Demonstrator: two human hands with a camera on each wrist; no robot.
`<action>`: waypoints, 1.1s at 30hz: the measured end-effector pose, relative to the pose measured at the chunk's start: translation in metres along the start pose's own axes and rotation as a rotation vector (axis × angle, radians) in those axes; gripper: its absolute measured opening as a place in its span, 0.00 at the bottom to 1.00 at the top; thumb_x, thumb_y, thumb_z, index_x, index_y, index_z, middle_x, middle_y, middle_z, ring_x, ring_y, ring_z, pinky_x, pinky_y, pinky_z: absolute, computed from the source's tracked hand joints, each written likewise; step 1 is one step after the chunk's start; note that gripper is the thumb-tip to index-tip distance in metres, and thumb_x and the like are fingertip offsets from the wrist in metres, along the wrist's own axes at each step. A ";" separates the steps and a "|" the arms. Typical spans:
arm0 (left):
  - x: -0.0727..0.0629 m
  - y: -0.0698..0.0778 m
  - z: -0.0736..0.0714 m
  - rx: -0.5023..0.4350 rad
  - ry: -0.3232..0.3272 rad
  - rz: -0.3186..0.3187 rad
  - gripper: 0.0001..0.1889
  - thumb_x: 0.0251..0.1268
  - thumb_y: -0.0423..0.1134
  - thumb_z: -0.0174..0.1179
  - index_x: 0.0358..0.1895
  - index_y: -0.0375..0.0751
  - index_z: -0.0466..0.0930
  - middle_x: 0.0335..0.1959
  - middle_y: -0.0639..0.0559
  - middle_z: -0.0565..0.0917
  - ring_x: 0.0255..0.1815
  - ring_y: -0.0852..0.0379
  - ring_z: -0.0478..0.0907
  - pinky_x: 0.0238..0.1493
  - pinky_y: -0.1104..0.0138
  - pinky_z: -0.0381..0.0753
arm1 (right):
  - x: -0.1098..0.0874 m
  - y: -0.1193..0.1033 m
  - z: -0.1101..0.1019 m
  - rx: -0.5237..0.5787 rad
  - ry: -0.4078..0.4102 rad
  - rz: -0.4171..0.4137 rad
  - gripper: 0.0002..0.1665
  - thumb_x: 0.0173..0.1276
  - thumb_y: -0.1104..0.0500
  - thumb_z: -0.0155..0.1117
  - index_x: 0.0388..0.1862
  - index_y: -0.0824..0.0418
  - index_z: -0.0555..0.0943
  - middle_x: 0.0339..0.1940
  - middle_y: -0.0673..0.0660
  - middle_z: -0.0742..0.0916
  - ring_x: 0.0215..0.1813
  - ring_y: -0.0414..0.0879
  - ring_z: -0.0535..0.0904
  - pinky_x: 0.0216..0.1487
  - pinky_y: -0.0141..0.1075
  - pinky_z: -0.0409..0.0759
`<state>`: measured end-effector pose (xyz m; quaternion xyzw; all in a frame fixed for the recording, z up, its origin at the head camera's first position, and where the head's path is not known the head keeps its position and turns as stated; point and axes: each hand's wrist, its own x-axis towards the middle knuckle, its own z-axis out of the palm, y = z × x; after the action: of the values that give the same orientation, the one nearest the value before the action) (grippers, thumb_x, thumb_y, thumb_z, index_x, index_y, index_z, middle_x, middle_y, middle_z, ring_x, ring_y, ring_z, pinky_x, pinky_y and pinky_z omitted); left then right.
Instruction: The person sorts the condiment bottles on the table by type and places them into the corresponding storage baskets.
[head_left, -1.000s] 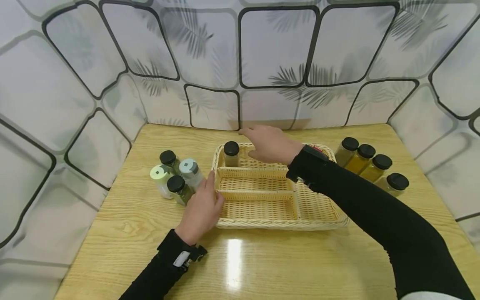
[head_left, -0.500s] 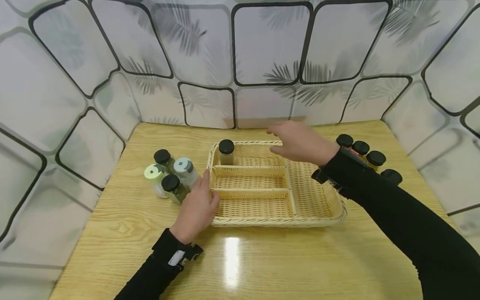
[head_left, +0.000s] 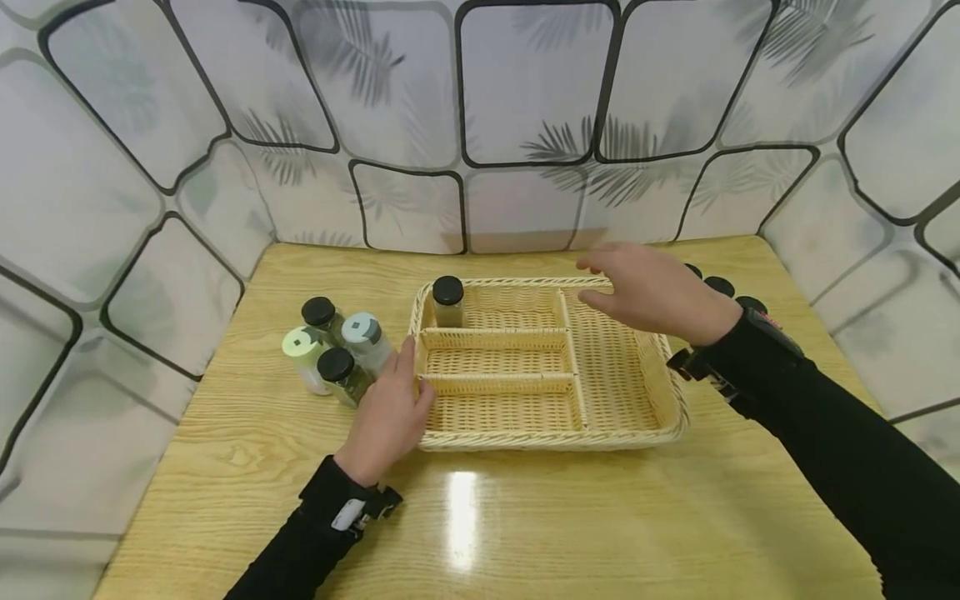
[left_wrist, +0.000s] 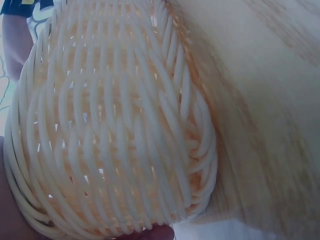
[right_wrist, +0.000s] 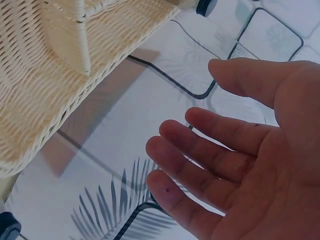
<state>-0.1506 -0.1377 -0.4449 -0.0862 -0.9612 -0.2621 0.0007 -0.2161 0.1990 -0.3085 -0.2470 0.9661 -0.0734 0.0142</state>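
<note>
A wicker basket (head_left: 553,437) with a divider and several compartments stands on the table, its woven outer wall (left_wrist: 110,125) filling the left wrist view. My left hand (head_left: 386,421) holds the basket's left end near the front corner, thumb over the rim and fingers along the outside. One black-capped spice jar (head_left: 448,304) stands upright in the back left compartment. Over the basket's back right part hovers my right hand (head_left: 652,287), its fingers loosely spread; the right wrist view shows the bare palm (right_wrist: 270,185) holding nothing.
Left of the basket stand a green-capped jar (head_left: 303,358), a pale blue-capped jar (head_left: 365,337) and two black-capped jars (head_left: 345,375). Behind my right arm, black caps of jars (head_left: 720,286) show, partly hidden. A patterned cloth wall (head_left: 532,200) borders the table's back.
My right hand has moved to the right, away from the jar in the back left compartment. The left hand stays at the basket's end. The whole view has shifted slightly.
</note>
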 end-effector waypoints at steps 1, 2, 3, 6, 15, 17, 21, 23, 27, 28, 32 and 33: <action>0.000 0.000 0.000 0.000 -0.001 0.000 0.37 0.75 0.43 0.48 0.80 0.32 0.47 0.70 0.29 0.68 0.56 0.35 0.80 0.52 0.46 0.82 | -0.003 0.002 -0.001 -0.005 0.005 0.001 0.26 0.73 0.51 0.63 0.66 0.61 0.77 0.63 0.63 0.82 0.59 0.58 0.79 0.57 0.51 0.77; 0.000 0.000 0.000 0.001 -0.002 0.000 0.37 0.75 0.43 0.48 0.80 0.32 0.47 0.70 0.29 0.68 0.56 0.35 0.80 0.52 0.46 0.82 | -0.005 0.005 -0.001 -0.003 0.008 0.006 0.26 0.73 0.51 0.63 0.66 0.61 0.77 0.63 0.63 0.82 0.59 0.58 0.79 0.57 0.51 0.77; 0.000 0.000 0.000 0.002 -0.002 0.002 0.37 0.75 0.43 0.48 0.80 0.32 0.47 0.70 0.29 0.68 0.56 0.35 0.80 0.52 0.46 0.82 | -0.008 0.007 -0.002 -0.004 0.015 0.008 0.26 0.73 0.51 0.63 0.66 0.61 0.78 0.62 0.63 0.82 0.59 0.58 0.80 0.57 0.52 0.78; 0.000 -0.001 -0.001 0.005 -0.002 0.004 0.37 0.75 0.43 0.47 0.80 0.32 0.46 0.70 0.28 0.68 0.56 0.35 0.80 0.52 0.46 0.82 | -0.017 0.014 -0.004 0.000 0.024 0.021 0.25 0.74 0.51 0.63 0.65 0.62 0.78 0.61 0.63 0.83 0.58 0.58 0.80 0.56 0.53 0.78; 0.001 0.000 0.000 0.002 -0.015 0.000 0.37 0.75 0.43 0.47 0.80 0.31 0.46 0.71 0.27 0.67 0.58 0.34 0.79 0.53 0.45 0.81 | -0.037 0.032 -0.009 0.006 0.017 0.093 0.26 0.76 0.49 0.58 0.66 0.62 0.78 0.56 0.62 0.85 0.52 0.55 0.83 0.50 0.51 0.80; 0.001 0.000 0.000 -0.004 -0.018 0.002 0.37 0.75 0.43 0.47 0.80 0.31 0.46 0.71 0.27 0.66 0.58 0.34 0.79 0.54 0.45 0.81 | -0.041 0.036 -0.009 0.014 0.015 0.108 0.26 0.76 0.48 0.57 0.65 0.62 0.78 0.55 0.62 0.86 0.51 0.55 0.84 0.50 0.52 0.80; 0.000 -0.001 0.000 -0.011 -0.018 0.003 0.37 0.75 0.44 0.47 0.80 0.31 0.45 0.73 0.27 0.65 0.58 0.34 0.78 0.54 0.44 0.80 | -0.050 0.045 -0.010 0.011 0.027 0.118 0.24 0.76 0.49 0.57 0.62 0.62 0.80 0.52 0.60 0.88 0.49 0.53 0.85 0.50 0.53 0.80; 0.000 -0.001 -0.001 -0.012 -0.014 0.005 0.37 0.76 0.44 0.47 0.80 0.31 0.45 0.73 0.28 0.64 0.56 0.34 0.79 0.53 0.44 0.81 | -0.054 0.049 -0.010 -0.003 0.034 0.119 0.22 0.76 0.48 0.57 0.60 0.60 0.82 0.49 0.59 0.88 0.48 0.52 0.85 0.49 0.53 0.80; 0.000 -0.002 -0.001 -0.009 -0.014 0.007 0.37 0.76 0.43 0.46 0.80 0.31 0.45 0.73 0.27 0.64 0.54 0.35 0.80 0.51 0.44 0.81 | -0.065 0.058 -0.013 -0.023 0.018 0.158 0.23 0.76 0.46 0.58 0.61 0.59 0.81 0.49 0.59 0.88 0.44 0.51 0.84 0.44 0.52 0.80; 0.001 -0.002 -0.002 -0.009 -0.017 0.007 0.37 0.76 0.43 0.46 0.80 0.31 0.45 0.73 0.27 0.64 0.54 0.35 0.80 0.51 0.44 0.81 | -0.067 0.061 -0.014 -0.025 0.013 0.173 0.24 0.75 0.46 0.59 0.61 0.59 0.81 0.50 0.60 0.88 0.45 0.51 0.84 0.44 0.52 0.80; 0.001 -0.002 -0.001 -0.003 -0.021 0.007 0.36 0.76 0.43 0.45 0.80 0.31 0.45 0.72 0.27 0.65 0.53 0.36 0.80 0.51 0.44 0.81 | -0.078 0.072 -0.018 -0.019 -0.013 0.222 0.25 0.75 0.46 0.60 0.61 0.62 0.82 0.51 0.62 0.87 0.47 0.54 0.84 0.45 0.54 0.80; 0.001 -0.002 0.000 -0.002 -0.021 0.009 0.36 0.76 0.43 0.45 0.80 0.31 0.45 0.72 0.27 0.65 0.52 0.37 0.80 0.51 0.44 0.81 | -0.080 0.074 -0.018 -0.018 -0.016 0.228 0.25 0.75 0.46 0.60 0.60 0.62 0.82 0.51 0.63 0.87 0.48 0.55 0.84 0.45 0.54 0.80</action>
<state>-0.1524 -0.1390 -0.4456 -0.0934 -0.9605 -0.2621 -0.0082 -0.1820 0.3043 -0.3021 -0.1363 0.9884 -0.0605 0.0281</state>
